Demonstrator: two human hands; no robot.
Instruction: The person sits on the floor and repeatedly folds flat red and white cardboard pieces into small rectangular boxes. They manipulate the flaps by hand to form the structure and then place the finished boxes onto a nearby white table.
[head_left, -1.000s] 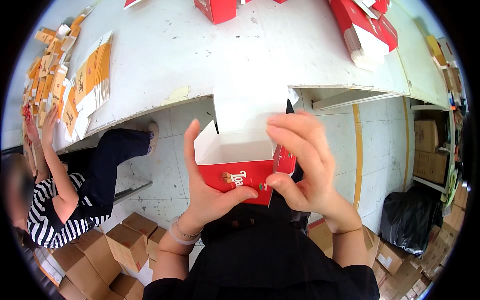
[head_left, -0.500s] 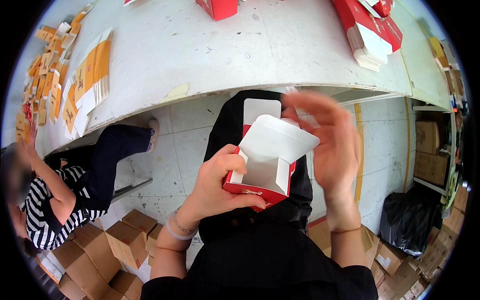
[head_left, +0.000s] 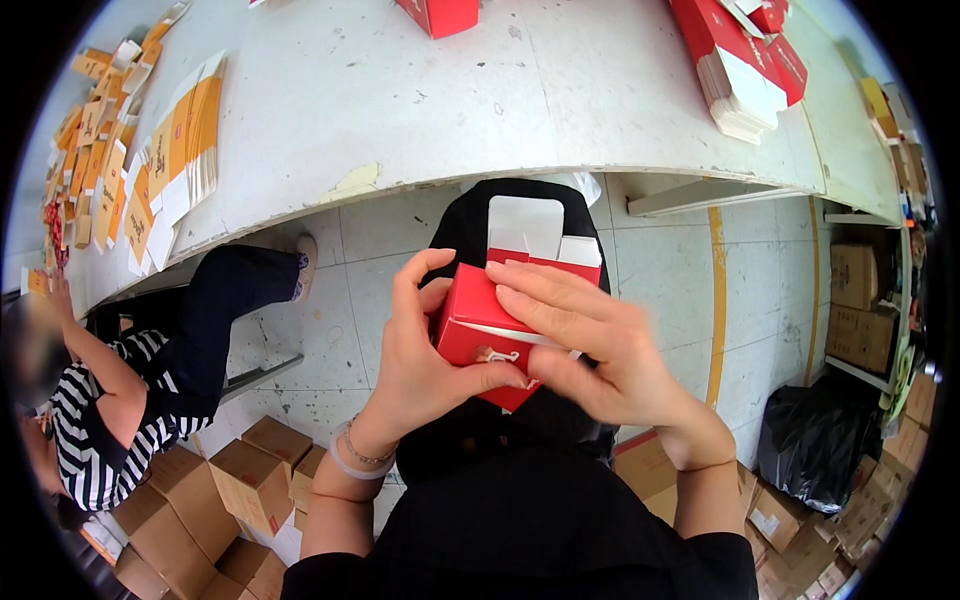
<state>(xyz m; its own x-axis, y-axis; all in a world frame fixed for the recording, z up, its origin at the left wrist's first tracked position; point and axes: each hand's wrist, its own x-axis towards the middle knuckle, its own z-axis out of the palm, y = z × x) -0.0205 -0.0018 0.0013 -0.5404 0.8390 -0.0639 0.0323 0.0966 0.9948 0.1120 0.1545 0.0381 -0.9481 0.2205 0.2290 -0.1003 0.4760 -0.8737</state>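
Observation:
Over my lap a small red carton box [head_left: 470,340] is tilted, its red lid folded down with a white edge showing at the front. My left hand [head_left: 415,340] is closed around the box's left side, thumb along the front face. Across the lid lies my right hand [head_left: 590,345], its fingers together on top and its thumb at the front edge. Just beyond, a white flap [head_left: 525,225] and red card stick up; whether they belong to this box or another, I cannot tell.
A white worktable [head_left: 480,110] curves ahead, bearing a stack of flat red cartons [head_left: 735,85], a red box [head_left: 440,15] and yellow cartons [head_left: 190,130]. At left sits a person in a striped top [head_left: 110,420]. Brown boxes [head_left: 190,500] and a black bag [head_left: 815,440] flank me.
The box's lid, raised with its white inside showing, has come down over the opening. My right hand has moved left and nearer, from beside the box onto the lid. My left hand keeps its hold.

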